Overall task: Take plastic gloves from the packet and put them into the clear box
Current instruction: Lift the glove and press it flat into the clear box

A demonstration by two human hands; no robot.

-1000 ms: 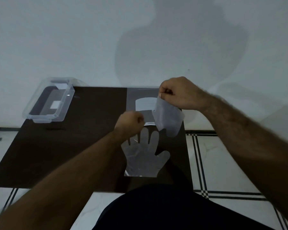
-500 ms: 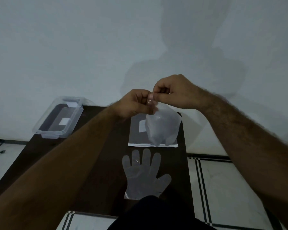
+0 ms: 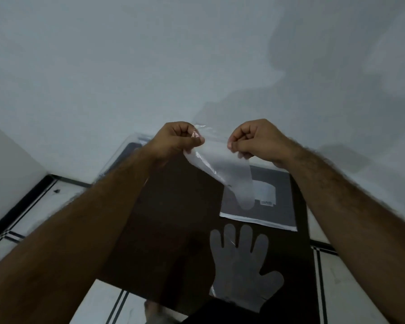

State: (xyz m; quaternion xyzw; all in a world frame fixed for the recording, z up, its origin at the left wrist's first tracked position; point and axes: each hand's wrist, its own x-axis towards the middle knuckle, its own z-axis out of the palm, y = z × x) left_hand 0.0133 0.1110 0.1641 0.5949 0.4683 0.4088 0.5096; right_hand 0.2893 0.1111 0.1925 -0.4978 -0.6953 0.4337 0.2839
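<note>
My left hand (image 3: 178,139) and my right hand (image 3: 255,139) each pinch the top edge of a thin clear plastic glove (image 3: 232,174), stretched between them and hanging above the dark table (image 3: 173,218). Below it the flat glove packet (image 3: 276,206), dark with a white label, lies on the table's right side. A second clear glove (image 3: 241,267) lies spread flat near the table's front edge. The clear box (image 3: 129,146) sits at the table's far left corner, mostly hidden behind my left forearm.
A pale wall (image 3: 197,66) rises right behind the table. White floor tiles with dark lines (image 3: 33,218) surround the table on both sides. My dark clothing (image 3: 220,312) shows at the bottom edge.
My hands have drawn apart, spreading the held glove wider. The view has tilted upward and swung, so the clear box has slipped behind my left arm.
</note>
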